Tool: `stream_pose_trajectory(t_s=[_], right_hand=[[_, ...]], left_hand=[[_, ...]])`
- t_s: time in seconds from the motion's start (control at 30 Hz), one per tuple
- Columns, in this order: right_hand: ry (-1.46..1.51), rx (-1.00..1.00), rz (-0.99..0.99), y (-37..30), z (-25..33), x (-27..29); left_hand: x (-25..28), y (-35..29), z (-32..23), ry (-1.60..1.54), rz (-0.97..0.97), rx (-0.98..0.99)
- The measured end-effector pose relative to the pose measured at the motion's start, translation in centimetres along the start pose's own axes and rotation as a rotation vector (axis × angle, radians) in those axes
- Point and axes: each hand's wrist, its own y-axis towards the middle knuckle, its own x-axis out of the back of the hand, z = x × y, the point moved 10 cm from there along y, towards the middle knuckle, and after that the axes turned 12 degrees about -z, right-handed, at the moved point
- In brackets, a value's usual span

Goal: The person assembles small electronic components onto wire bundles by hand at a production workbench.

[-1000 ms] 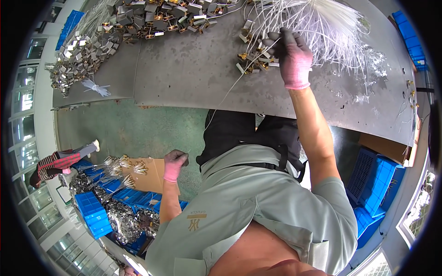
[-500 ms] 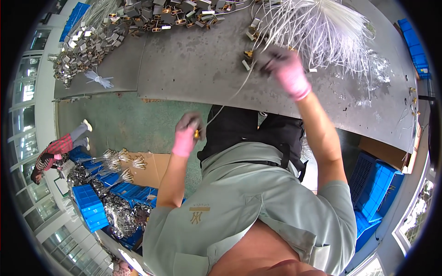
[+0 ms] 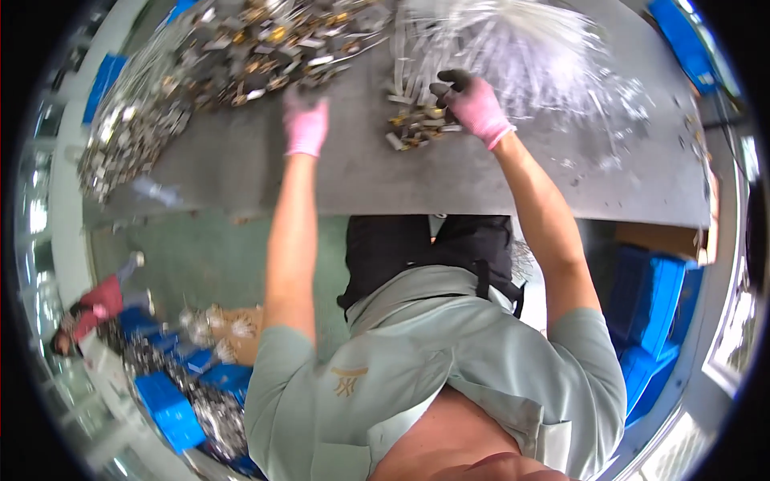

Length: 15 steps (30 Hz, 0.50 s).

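My left hand (image 3: 305, 124), in a pink glove with dark fingertips, reaches to the near edge of a pile of small metal and brass parts (image 3: 277, 48) at the far left of the table. Its fingers are smeared by motion, so what they hold does not show. My right hand (image 3: 475, 108), gloved the same way, has its fingers apart beside a small cluster of brass and white-ended parts (image 3: 417, 127). Beyond it spreads a bundle of thin white wires (image 3: 521, 56), which seems to run to that cluster.
The grey table (image 3: 353, 172) spans the work area. More parts (image 3: 132, 140) and a white tie bundle (image 3: 156, 192) lie at its left. Blue crates (image 3: 646, 305) stand at right, others (image 3: 170, 410) at lower left with metal parts. Another person (image 3: 92, 313) is at far left.
My left hand has moved from below the table edge, where it held a wired brass part, up to the parts pile. My right hand has shifted slightly left. More parts show in the cluster beside it.
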Motion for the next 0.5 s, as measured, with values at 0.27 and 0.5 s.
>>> stream_pose_trajectory(t_s=[0.27,0.5], right_hand=[[-0.357,0.015,-0.793,-0.5,-16.7,23.4],[-1.017,-0.247,-0.326,4.1,-24.7,25.1]], left_hand=[[-4.1,4.6,4.4,0.033,-0.046,0.105],[-2.2,1.5,5.2,0.096,0.129,0.224]])
